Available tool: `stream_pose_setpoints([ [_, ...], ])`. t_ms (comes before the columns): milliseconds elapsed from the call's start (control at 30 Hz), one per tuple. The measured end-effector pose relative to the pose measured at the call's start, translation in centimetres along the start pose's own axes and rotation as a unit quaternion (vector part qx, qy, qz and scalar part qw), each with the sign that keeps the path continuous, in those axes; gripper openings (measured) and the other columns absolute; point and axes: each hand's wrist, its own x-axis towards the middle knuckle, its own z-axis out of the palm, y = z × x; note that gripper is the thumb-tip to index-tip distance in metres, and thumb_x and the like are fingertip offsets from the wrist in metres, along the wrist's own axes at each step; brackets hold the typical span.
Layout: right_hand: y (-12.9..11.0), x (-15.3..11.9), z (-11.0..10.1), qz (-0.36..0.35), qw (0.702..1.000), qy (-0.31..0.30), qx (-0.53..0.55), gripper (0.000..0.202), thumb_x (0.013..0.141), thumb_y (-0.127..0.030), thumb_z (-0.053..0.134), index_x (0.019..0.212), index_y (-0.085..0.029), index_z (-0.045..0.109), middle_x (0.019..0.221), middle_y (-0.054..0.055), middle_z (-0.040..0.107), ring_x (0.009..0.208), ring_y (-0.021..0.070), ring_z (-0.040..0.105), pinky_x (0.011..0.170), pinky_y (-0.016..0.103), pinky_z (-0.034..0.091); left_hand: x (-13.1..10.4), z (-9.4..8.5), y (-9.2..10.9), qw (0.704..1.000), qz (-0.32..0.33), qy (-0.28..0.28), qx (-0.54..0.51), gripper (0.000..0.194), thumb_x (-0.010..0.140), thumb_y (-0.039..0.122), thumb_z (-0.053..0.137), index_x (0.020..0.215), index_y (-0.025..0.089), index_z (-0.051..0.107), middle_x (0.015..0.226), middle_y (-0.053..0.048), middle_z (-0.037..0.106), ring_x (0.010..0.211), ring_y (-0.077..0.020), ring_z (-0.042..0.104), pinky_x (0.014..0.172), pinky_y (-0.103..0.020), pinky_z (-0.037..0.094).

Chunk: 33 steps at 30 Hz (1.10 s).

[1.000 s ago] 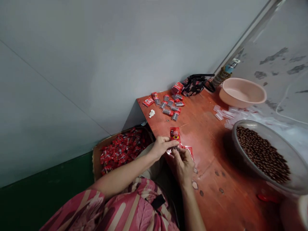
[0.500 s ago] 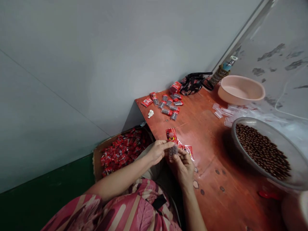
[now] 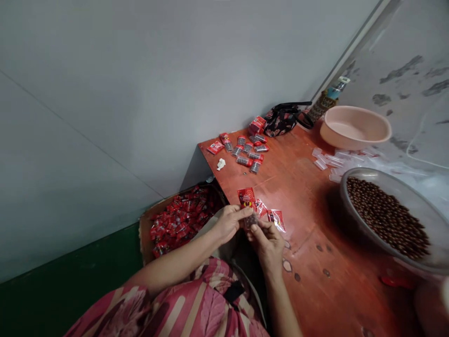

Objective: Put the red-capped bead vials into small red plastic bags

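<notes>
My left hand [image 3: 229, 221] pinches a small clear packet with a red header [image 3: 247, 200], held upright at the near edge of the red-brown table [image 3: 308, 220]. Dark brown balls show in the packet's clear lower part. My right hand [image 3: 267, 238] grips the packet's bottom from below. Two empty red-topped packets [image 3: 271, 214] lie on the table just right of my hands.
A large clear bowl of brown balls [image 3: 387, 217] stands at the right. A pink basin [image 3: 354, 128], clear tubes [image 3: 328, 161], a dark bag [image 3: 286, 119] and several filled packets [image 3: 247, 150] lie farther back. A cardboard box of red packets [image 3: 178, 217] sits left, below the table.
The packet and both hands have shifted slightly left and down. The right hand has moved from beside the packet to under its lower end. The view has drifted a little.
</notes>
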Motion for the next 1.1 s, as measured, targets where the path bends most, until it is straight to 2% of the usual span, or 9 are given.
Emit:
stream_pose_setpoints([
  [133, 0.3, 0.5, 0.1, 0.009, 0.999, 0.006, 0.049, 0.022, 0.066, -0.028, 0.072, 0.078, -0.018, 0.056, 0.058, -0.004, 0.06, 0.046, 0.0095, 0.055, 0.047, 0.022, 0.045, -0.3, -0.4, -0.2, 0.995, -0.061, -0.081, 0.021, 0.03, 0.066, 0.032, 0.071, 0.072, 0.003, 0.065, 0.061, -0.007, 0.061, 0.05, -0.0131, 0.055, 0.049, -0.025, 0.044],
  [300, 0.7, 2.1, 1.0, -0.009, 0.999, -0.032, 0.011, 0.027, 0.062, -0.027, 0.075, 0.068, -0.02, 0.049, 0.05, -0.009, 0.051, 0.039, 0.0063, 0.046, 0.038, 0.018, 0.036, -1.1, -1.5, 0.4, 0.994, -0.082, -0.064, 0.013, 0.027, 0.064, 0.027, 0.073, 0.071, 0.003, 0.065, 0.067, -0.009, 0.064, 0.062, -0.0157, 0.061, 0.068, -0.03, 0.049],
  [433, 0.3, 2.7, 1.2, -0.009, 0.996, -0.073, -0.052, 0.031, 0.059, -0.029, 0.076, 0.075, -0.021, 0.051, 0.053, -0.008, 0.054, 0.04, 0.0077, 0.046, 0.037, 0.018, 0.035, -2.1, -4.2, 1.6, 0.998, -0.042, 0.019, -0.05, 0.027, 0.066, 0.03, 0.072, 0.081, 0.008, 0.063, 0.091, -0.013, 0.067, 0.088, -0.0223, 0.063, 0.084, -0.036, 0.046],
  [533, -0.5, 2.6, -0.1, -0.011, 0.998, -0.019, -0.066, 0.027, 0.065, -0.035, 0.071, 0.08, -0.021, 0.053, 0.056, -0.006, 0.056, 0.04, 0.0085, 0.048, 0.035, 0.019, 0.035, -2.8, -6.7, 2.1, 0.989, 0.006, 0.124, -0.083, 0.034, 0.07, 0.042, 0.066, 0.088, 0.013, 0.059, 0.103, -0.014, 0.064, 0.098, -0.0247, 0.06, 0.089, -0.039, 0.044],
  [667, -1.3, 2.3, -2.9, -0.02, 0.994, 0.057, -0.09, 0.025, 0.071, -0.04, 0.065, 0.08, -0.018, 0.055, 0.056, -0.005, 0.055, 0.041, 0.0076, 0.049, 0.036, 0.018, 0.036, -2.5, -7.0, 1.2, 0.97, 0.05, 0.189, 0.146, 0.042, 0.074, 0.041, 0.062, 0.106, 0.014, 0.056, 0.107, -0.017, 0.063, 0.094, -0.0261, 0.062, 0.088, -0.044, 0.044],
  [733, -1.4, 2.1, -3.8, -0.023, 0.992, 0.068, -0.101, 0.025, 0.073, -0.041, 0.063, 0.078, -0.018, 0.055, 0.055, -0.005, 0.054, 0.04, 0.0067, 0.047, 0.037, 0.017, 0.036, -1.4, -5.7, 0.4, 0.915, 0.154, 0.12, 0.352, 0.041, 0.075, 0.038, 0.061, 0.11, 0.017, 0.058, 0.115, -0.013, 0.059, 0.105, -0.0258, 0.056, 0.096, -0.043, 0.038],
  [833, -1.3, 1.7, -4.1, -0.014, 0.993, 0.056, -0.107, 0.023, 0.075, -0.04, 0.062, 0.078, -0.018, 0.055, 0.057, -0.004, 0.056, 0.042, 0.0068, 0.048, 0.038, 0.017, 0.037, 1.1, -3.4, -0.6, 0.741, 0.294, -0.029, 0.603, 0.037, 0.079, 0.034, 0.057, 0.114, 0.022, 0.057, 0.127, -0.007, 0.051, 0.124, -0.0244, 0.038, 0.107, -0.043, 0.022],
  [933, -1.2, 1.2, -3.9, 0.0, 0.993, 0.042, -0.11, 0.023, 0.075, -0.04, 0.062, 0.079, -0.018, 0.055, 0.059, -0.003, 0.057, 0.043, 0.0077, 0.049, 0.039, 0.017, 0.037, 3.3, -2.6, -1.3, 0.597, 0.334, -0.053, 0.727, 0.032, 0.084, 0.032, 0.05, 0.114, 0.023, 0.057, 0.129, -0.007, 0.048, 0.128, -0.0261, 0.031, 0.106, -0.05, 0.02],
  [1100, -1.0, 1.2, -4.2, 0.013, 0.991, 0.022, -0.131, 0.022, 0.076, -0.039, 0.061, 0.078, -0.018, 0.055, 0.059, -0.003, 0.056, 0.045, 0.0081, 0.049, 0.041, 0.018, 0.038, 4.6, -3.5, -2.3, 0.528, 0.377, -0.033, 0.76, 0.025, 0.086, 0.028, 0.047, 0.105, 0.023, 0.062, 0.125, -0.004, 0.053, 0.125, -0.0242, 0.035, 0.104, -0.049, 0.025],
])
